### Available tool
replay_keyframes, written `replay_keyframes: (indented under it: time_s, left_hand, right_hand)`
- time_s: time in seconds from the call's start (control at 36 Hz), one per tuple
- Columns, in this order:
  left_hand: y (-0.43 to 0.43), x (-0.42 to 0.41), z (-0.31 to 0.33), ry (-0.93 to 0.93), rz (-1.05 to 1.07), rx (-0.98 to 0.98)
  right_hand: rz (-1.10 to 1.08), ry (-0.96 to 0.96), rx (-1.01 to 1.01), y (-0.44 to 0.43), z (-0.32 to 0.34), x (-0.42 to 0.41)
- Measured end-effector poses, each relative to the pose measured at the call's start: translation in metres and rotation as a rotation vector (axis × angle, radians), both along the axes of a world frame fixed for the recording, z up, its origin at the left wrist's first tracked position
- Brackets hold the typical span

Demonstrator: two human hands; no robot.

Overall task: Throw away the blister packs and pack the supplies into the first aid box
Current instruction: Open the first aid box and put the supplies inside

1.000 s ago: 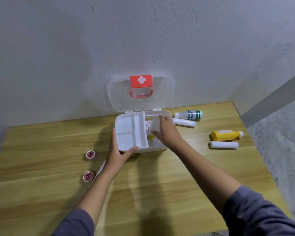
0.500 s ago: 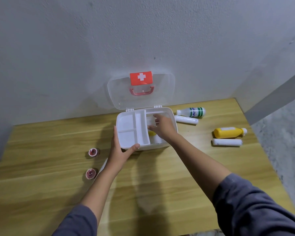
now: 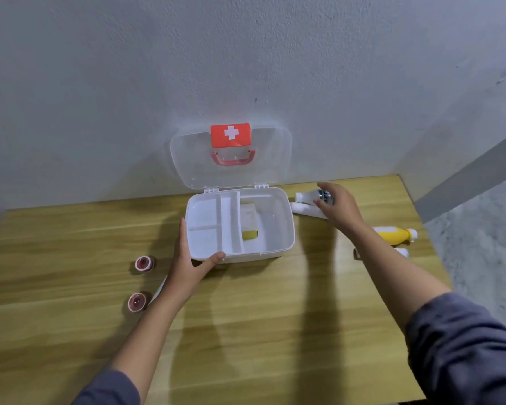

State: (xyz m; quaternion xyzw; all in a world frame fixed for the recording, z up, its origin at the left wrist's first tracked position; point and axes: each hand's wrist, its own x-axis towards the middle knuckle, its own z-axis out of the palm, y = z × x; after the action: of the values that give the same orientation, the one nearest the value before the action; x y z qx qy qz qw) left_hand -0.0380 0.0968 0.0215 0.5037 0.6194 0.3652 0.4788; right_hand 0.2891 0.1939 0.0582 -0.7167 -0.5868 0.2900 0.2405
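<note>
The white first aid box [image 3: 278, 252] stands open on the wooden table, its clear lid [image 3: 231, 156] leaning against the wall. A white and yellow carton [image 3: 249, 225] lies in its right compartment. My left hand [image 3: 192, 263] grips the box's front left corner. My right hand [image 3: 338, 207] hovers, fingers apart, over a white bottle with a green label [image 3: 306, 196] and a white tube [image 3: 303, 210] right of the box. A yellow bottle [image 3: 396, 235] and another white tube [image 3: 402, 252] lie further right.
Two small red-and-white tape rolls [image 3: 144, 263] [image 3: 137, 301] sit on the table left of my left arm. A white flat item [image 3: 157, 289] is partly hidden under that arm. The table's right edge [image 3: 421, 229] drops to a grey floor.
My right hand left the box's right compartment, leaving the carton inside, and moved right over the white bottle and tube. My left hand stayed on the box.
</note>
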Motion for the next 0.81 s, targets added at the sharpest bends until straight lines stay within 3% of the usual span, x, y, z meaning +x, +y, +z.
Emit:
replay_keyframes:
  time_s: [0.17,0.42,0.47,0.67,0.81]
  left_hand:
    - [-0.002,0.003,-0.004,-0.035,0.035,0.017]
    - [-0.005,0.005,-0.004,-0.019,0.069,0.005]
    - [-0.006,0.005,-0.002,-0.022,0.062,-0.002]
    - [-0.007,0.008,0.006,-0.027,0.051,-0.021]
    - [-0.009,0.009,0.014,-0.017,0.034,-0.037]
  right_hand:
    - [0.188,-0.397,-0.03,0.021,-0.031,0.004]
    - [0.216,-0.478,-0.004,0.03,-0.033,0.001]
    - [0.22,-0.422,0.032,0.026,-0.033,0.002]
    - [0.007,0.132,0.21,-0.002,-0.005,-0.008]
    - [-0.019,0.258,0.39,-0.028,0.03,-0.032]
